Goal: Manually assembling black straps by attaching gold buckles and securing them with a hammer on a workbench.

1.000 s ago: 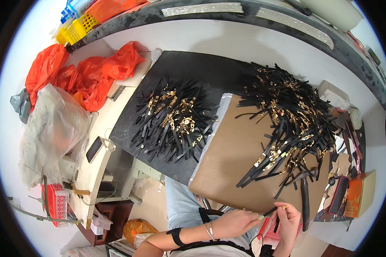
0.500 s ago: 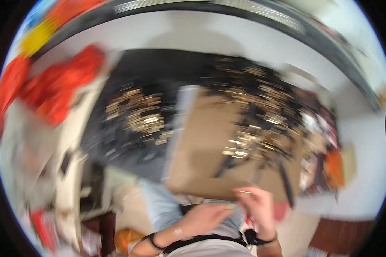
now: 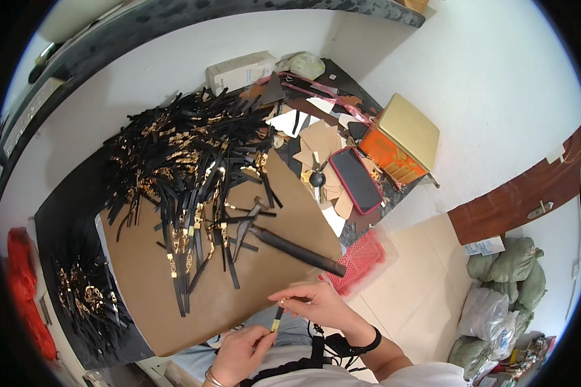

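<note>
My left hand (image 3: 239, 351) and my right hand (image 3: 313, 303) hold one short black strap with a gold clasp (image 3: 277, 317) between them, just off the near edge of a brown board (image 3: 148, 284). The right fingers pinch its upper end, the left fingers its lower end. A big heap of black straps with gold fittings (image 3: 187, 161) lies on the far part of the board. A dark-handled hammer (image 3: 290, 248) rests on the board just beyond my right hand.
A second pile of black and gold pieces (image 3: 87, 300) lies on a black sheet at left. At the far right sit a phone in a red case (image 3: 356, 179), an orange box with a gold lid (image 3: 400, 138), leather scraps and a red basket (image 3: 361, 261). Green sacks (image 3: 510, 284) stand on the floor.
The view has swung sharply to the right, so the board and strap heap now sit left of centre. Both hands stay together on the small strap near the board's edge.
</note>
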Demonstrator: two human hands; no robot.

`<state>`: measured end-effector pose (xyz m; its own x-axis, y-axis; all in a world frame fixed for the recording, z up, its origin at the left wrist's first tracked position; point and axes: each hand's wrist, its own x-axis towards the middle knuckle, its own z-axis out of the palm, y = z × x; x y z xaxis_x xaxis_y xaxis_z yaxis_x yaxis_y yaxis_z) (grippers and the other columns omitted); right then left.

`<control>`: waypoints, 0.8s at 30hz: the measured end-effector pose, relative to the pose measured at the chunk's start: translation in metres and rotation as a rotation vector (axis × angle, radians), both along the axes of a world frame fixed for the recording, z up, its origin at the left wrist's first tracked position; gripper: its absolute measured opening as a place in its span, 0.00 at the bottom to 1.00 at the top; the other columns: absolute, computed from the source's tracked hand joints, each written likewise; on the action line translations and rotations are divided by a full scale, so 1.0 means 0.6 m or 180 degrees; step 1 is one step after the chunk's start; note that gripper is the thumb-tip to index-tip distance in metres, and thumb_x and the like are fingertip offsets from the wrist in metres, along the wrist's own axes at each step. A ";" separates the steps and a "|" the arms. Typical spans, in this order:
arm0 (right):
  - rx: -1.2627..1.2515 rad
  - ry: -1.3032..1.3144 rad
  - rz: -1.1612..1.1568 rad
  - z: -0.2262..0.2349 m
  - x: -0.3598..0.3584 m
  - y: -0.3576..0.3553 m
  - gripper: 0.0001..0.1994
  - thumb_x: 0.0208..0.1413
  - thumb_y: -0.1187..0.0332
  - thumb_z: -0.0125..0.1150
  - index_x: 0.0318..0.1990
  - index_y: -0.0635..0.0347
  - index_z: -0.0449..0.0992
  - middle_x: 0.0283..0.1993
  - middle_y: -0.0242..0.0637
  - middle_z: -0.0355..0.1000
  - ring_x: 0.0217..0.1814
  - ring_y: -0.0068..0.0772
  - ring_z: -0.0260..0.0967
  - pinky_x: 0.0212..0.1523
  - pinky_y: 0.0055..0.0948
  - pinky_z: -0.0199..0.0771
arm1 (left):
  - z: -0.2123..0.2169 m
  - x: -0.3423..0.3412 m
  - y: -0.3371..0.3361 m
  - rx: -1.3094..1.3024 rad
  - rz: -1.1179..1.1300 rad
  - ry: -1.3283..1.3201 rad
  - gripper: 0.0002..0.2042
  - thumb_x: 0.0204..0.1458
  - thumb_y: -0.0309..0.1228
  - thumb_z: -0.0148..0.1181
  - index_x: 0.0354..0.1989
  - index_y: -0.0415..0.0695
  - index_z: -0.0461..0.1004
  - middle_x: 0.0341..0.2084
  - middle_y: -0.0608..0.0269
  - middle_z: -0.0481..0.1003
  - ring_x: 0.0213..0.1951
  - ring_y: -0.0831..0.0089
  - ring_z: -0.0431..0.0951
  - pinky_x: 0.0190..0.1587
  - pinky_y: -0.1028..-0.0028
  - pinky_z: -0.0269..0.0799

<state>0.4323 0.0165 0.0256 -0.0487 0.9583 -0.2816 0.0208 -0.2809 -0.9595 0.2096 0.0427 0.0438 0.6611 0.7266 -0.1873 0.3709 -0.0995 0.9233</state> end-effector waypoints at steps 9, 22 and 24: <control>0.0020 -0.0131 -0.0800 0.011 0.129 0.002 0.12 0.61 0.78 0.61 0.50 0.59 0.83 0.34 0.29 0.77 0.30 0.13 0.70 0.30 0.16 0.70 | 0.004 0.075 0.025 0.0168 -0.0080 -0.0011 0.07 0.60 0.29 0.59 0.32 0.37 0.73 0.23 0.50 0.72 0.26 0.53 0.73 0.30 0.63 0.68; 0.0806 -0.2205 -0.0750 0.070 0.300 0.221 0.08 0.60 0.77 0.55 0.42 0.67 0.79 0.25 0.39 0.72 0.25 0.26 0.70 0.30 0.28 0.72 | 0.002 0.106 0.079 0.0265 0.0185 0.0261 0.07 0.60 0.30 0.60 0.37 0.38 0.78 0.25 0.50 0.77 0.24 0.58 0.78 0.28 0.66 0.73; 0.0907 -0.3018 -0.0460 0.073 0.350 0.297 0.10 0.61 0.68 0.56 0.44 0.65 0.78 0.36 0.57 0.77 0.39 0.48 0.80 0.40 0.45 0.75 | 0.003 0.112 0.082 0.0126 0.0159 0.0260 0.07 0.60 0.31 0.60 0.38 0.40 0.79 0.27 0.49 0.78 0.26 0.58 0.80 0.30 0.66 0.75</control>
